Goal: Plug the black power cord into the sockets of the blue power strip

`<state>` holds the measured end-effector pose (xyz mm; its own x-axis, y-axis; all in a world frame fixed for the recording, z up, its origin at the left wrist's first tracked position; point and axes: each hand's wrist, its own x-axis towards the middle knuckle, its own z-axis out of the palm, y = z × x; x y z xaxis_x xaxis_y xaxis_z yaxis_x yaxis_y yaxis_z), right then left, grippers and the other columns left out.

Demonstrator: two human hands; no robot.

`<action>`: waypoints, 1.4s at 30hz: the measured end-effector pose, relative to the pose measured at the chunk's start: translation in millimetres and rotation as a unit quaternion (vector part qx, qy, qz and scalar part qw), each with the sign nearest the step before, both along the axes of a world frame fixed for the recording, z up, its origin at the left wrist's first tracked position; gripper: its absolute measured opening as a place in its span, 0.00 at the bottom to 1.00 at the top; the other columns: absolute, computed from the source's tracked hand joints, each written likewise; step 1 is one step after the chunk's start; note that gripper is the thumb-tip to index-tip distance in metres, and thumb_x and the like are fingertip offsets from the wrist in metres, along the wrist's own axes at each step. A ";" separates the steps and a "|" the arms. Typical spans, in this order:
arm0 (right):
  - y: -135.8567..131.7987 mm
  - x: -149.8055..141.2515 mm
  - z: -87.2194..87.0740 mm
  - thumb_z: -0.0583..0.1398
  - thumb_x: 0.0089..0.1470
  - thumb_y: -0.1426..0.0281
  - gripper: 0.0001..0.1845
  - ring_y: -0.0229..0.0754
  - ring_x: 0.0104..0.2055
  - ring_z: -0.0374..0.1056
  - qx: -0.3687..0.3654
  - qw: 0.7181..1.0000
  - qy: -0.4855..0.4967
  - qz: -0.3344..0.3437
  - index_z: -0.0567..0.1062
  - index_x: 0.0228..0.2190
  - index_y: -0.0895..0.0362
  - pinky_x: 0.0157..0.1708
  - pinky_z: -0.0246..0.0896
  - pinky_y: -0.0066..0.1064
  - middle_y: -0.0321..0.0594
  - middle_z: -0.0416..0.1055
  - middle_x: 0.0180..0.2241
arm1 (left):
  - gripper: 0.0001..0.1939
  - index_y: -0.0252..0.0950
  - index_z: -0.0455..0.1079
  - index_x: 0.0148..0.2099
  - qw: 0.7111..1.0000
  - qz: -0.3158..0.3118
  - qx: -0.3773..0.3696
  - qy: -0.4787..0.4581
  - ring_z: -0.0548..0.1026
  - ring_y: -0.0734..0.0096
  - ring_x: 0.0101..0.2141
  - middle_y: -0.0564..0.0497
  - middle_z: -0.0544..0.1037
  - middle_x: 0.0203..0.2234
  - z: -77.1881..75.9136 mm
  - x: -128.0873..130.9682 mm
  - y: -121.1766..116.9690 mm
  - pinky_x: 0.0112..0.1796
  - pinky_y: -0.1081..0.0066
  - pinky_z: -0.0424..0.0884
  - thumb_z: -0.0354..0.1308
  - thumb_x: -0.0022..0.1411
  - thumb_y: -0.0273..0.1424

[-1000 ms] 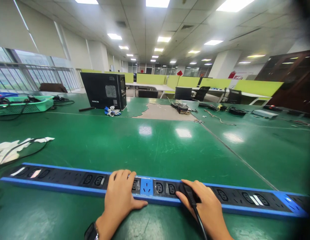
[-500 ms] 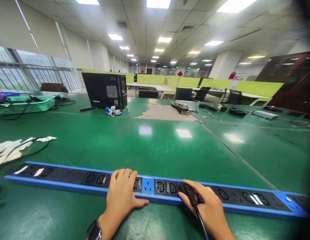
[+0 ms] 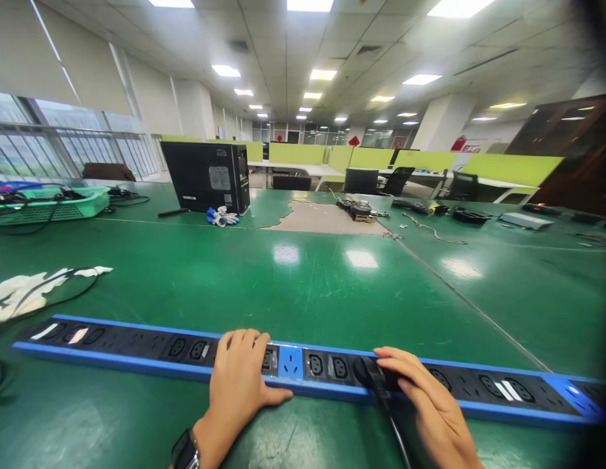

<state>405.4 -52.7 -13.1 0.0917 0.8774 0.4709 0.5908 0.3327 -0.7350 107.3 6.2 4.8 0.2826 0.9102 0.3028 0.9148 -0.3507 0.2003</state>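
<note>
A long blue and black power strip [image 3: 137, 345] with several sockets lies across the near part of the green table [image 3: 307, 286]. My left hand [image 3: 237, 384] lies flat on top of the strip, fingers together, pressing it down, with a watch on the wrist. My right hand [image 3: 430, 404] is to the right, its fingers stretched along a black plug [image 3: 369, 372] that sits in a socket. The plug's black cable [image 3: 395, 436] runs down toward me.
A black computer case [image 3: 205, 177] stands at the back, with blue and white gloves [image 3: 222, 217] beside it. A green basket [image 3: 43, 203] of cables sits far left. White cloth [image 3: 19, 293] and a black cable lie at left. Small parts [image 3: 359, 210] lie further back.
My right hand has slid slightly right and back off the plug, so more of the plug shows. My left hand stays on the strip.
</note>
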 end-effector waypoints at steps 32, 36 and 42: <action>-4.9 -60.9 55.9 0.61 0.50 0.63 0.28 0.50 0.53 0.66 -0.007 0.981 -0.192 0.004 0.67 0.54 0.48 0.49 0.66 0.43 0.45 0.69 0.52 | 0.24 0.39 0.70 0.50 0.890 -0.291 0.285 -0.204 0.69 0.60 0.47 0.44 0.76 0.43 -14.0 44.5 -43.2 0.50 0.58 0.65 0.47 0.65 0.50; -7.2 -55.6 45.1 0.61 0.50 0.60 0.23 0.49 0.47 0.70 -0.008 0.982 -0.177 -0.056 0.71 0.49 0.50 0.46 0.68 0.42 0.44 0.73 0.47 | 0.24 0.38 0.67 0.55 0.897 -0.305 0.277 -0.160 0.68 0.60 0.49 0.44 0.74 0.47 -5.0 44.0 -45.4 0.50 0.60 0.66 0.55 0.62 0.46; -6.7 -72.7 38.4 0.58 0.43 0.73 0.34 0.51 0.54 0.63 0.013 0.975 -0.222 0.008 0.67 0.54 0.48 0.50 0.64 0.46 0.43 0.68 0.53 | 0.16 0.51 0.71 0.51 0.874 -0.307 0.337 -0.169 0.68 0.69 0.49 0.55 0.75 0.45 5.4 56.2 -54.7 0.54 0.66 0.63 0.60 0.61 0.31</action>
